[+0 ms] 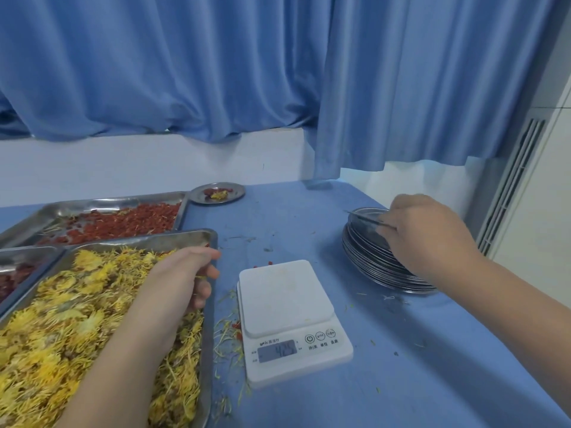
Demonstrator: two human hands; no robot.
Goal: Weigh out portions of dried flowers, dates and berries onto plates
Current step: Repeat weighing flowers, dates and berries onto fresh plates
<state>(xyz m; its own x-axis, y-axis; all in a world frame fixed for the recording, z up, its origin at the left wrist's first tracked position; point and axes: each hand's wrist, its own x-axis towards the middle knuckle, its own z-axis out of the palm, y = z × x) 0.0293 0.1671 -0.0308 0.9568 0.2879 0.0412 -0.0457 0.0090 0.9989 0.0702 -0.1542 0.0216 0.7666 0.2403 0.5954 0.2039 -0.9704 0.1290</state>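
The flowers (77, 304) lie heaped in the near tray (185, 235) at the left, yellow and loose. The left hand (182, 279) rests among them by the tray's right rim, its fingers curled in around a small pinch; a bit of yellow shows between them. Behind that tray lie the berries (129, 222) in a second one, and the dates (12, 279), dark red, show at the far left edge.

The scale (284, 295) stands just right of the flower tray. Nothing is on its platform, though the display (277, 350) is lit; the digits are too blurred to trust. Stray petals and a few red bits (230, 329) lie on the cloth (432, 350) beside it.

To the right sits the stack (370, 261) of plates. The right hand (429, 236) is on top of it, fingers bent down onto the top plate, and a thin metal tool (366, 217) sticks out from under them — whether they grip the tool, the plate or both I cannot tell.

One filled plate (197, 196) stands at the back near the curtain (216, 72), with red and yellow on it. That is the only portion in view, so the job looks early: many plates are left in the stack, and the next one is not yet on the scale — likely the step now in hand.
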